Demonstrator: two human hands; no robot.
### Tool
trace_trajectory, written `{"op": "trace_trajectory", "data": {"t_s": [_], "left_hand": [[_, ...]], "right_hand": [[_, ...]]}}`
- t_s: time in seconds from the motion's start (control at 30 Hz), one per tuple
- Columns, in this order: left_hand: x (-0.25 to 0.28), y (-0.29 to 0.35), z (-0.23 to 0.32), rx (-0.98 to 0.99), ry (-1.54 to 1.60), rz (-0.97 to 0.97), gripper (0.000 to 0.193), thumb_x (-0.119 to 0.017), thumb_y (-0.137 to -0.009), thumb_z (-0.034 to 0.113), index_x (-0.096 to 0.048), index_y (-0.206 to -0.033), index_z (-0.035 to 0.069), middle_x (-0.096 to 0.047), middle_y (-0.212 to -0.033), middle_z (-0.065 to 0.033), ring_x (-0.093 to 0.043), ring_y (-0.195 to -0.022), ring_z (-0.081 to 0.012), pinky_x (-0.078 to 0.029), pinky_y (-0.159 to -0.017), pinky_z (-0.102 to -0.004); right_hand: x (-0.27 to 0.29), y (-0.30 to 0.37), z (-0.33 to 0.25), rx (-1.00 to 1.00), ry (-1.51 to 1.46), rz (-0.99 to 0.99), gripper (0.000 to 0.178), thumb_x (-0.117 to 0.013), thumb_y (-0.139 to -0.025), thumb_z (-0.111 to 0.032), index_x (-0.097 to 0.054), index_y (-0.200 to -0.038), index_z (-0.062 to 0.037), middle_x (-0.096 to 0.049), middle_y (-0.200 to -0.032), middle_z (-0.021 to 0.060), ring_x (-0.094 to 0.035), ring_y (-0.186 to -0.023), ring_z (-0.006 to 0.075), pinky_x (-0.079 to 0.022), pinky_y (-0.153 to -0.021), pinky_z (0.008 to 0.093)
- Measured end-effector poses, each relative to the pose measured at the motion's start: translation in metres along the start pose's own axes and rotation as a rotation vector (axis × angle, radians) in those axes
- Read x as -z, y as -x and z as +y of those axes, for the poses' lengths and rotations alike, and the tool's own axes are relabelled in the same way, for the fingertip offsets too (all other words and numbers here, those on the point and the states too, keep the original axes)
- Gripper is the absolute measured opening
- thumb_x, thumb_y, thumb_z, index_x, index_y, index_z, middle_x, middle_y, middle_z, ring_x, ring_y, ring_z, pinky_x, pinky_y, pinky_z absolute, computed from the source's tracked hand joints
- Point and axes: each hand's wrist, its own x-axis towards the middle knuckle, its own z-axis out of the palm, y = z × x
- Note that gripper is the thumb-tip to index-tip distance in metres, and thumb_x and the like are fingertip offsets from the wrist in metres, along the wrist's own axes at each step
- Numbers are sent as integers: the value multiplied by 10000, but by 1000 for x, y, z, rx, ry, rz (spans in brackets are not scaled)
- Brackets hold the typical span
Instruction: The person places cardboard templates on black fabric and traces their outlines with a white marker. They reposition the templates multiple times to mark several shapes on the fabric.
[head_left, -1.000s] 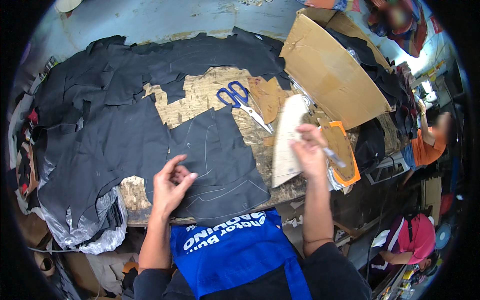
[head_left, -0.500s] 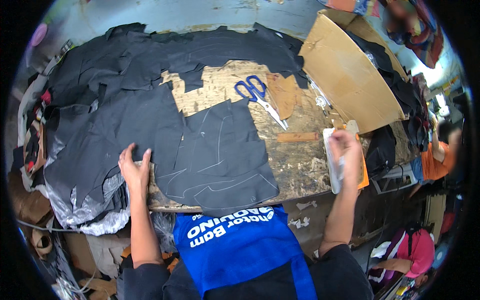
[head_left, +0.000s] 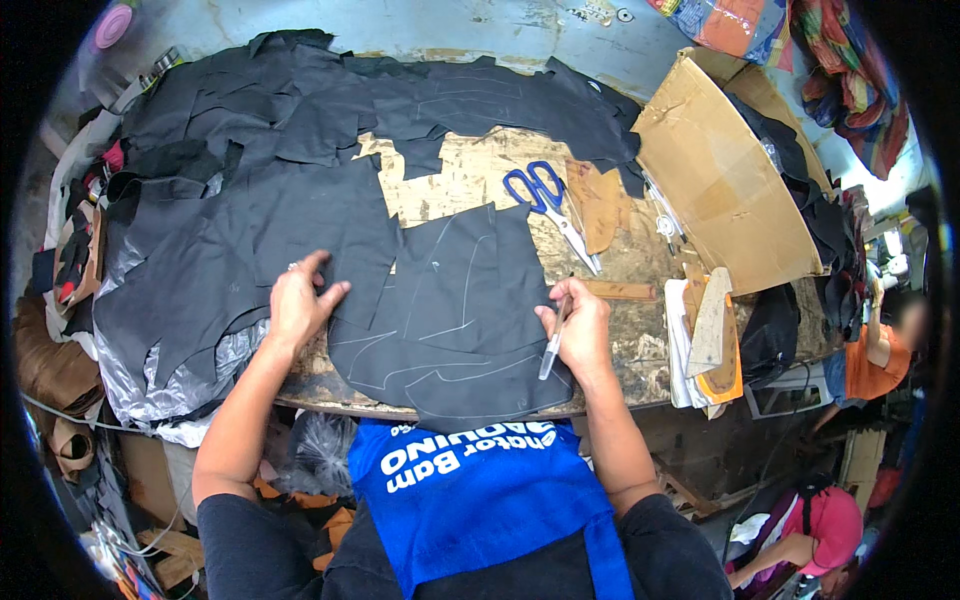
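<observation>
The right hand holds a slim marking pen between thumb and fingers, its pale end slanting down toward the near edge of a black fabric panel; whether that end touches the material I cannot tell. This panel lies flat at the front of the worn wooden workbench, directly before the person, and bears thin pale outlines, some straight and some curved (a long wavy one runs along the near side). The left hand is spread over the black sheeting to the left, holding nothing visible, with thumb and forefinger well apart and the other fingers loosely bent; how firmly it rests there is not clear. Beyond the panel's right side lie blue-handled scissors, blades slightly parted and pointing toward the person, just beside a brown pattern piece. A narrow brown strip sits nearer, beyond the right hand. Farther right, a cream pattern piece rests on an orange-edged template, near a tilted cardboard box. Clear plastic bunches under the sheeting at the left front.
</observation>
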Motion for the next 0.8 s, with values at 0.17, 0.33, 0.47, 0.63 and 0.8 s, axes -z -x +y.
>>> {"op": "trace_trajectory", "data": {"t_s": [0.17,0.33,0.47,0.63,0.8], "left_hand": [[-5,6,-1,-198,-17,164,575,-795,-655,361,-632,-1103,40,-582,-1105,-207,-524,-1080,-361,-447,-886,-411],[10,-44,-24,258,-240,305,916,-815,-598,486,-459,-1316,42,-471,-1291,-236,-449,-1191,-364,-416,-931,-485],[15,-70,-31,366,-318,358,982,-820,-573,523,-432,-1332,35,-472,-1294,-227,-448,-1196,-364,-428,-919,-489],[24,-80,-31,344,-220,116,645,-815,-627,421,-620,-1083,10,-667,-921,-128,-635,-855,-296,-494,-810,-376],[30,-69,-24,181,259,-24,347,-708,-755,191,-579,-981,-40,-643,-907,-111,-618,-841,-228,-486,-806,-315]], "right_hand": [[12,-8,27,-65,-65,46,192,-728,-676,40,-577,-777,-22,-536,-593,18,-488,-539,86,-425,-535,253],[25,-16,42,-123,-308,-39,280,-696,-684,112,-532,-856,-35,-491,-751,-24,-447,-682,59,-406,-643,204],[36,-23,41,-96,-390,-63,282,-693,-689,112,-530,-862,-40,-499,-779,-25,-457,-717,55,-403,-672,194],[56,-32,37,-73,-525,-32,270,-686,-706,110,-533,-868,-42,-509,-791,-18,-470,-729,51,-409,-684,188],[71,-43,34,-13,-531,26,285,-671,-710,129,-529,-889,-41,-504,-795,-19,-479,-718,55,-414,-664,190]]}}
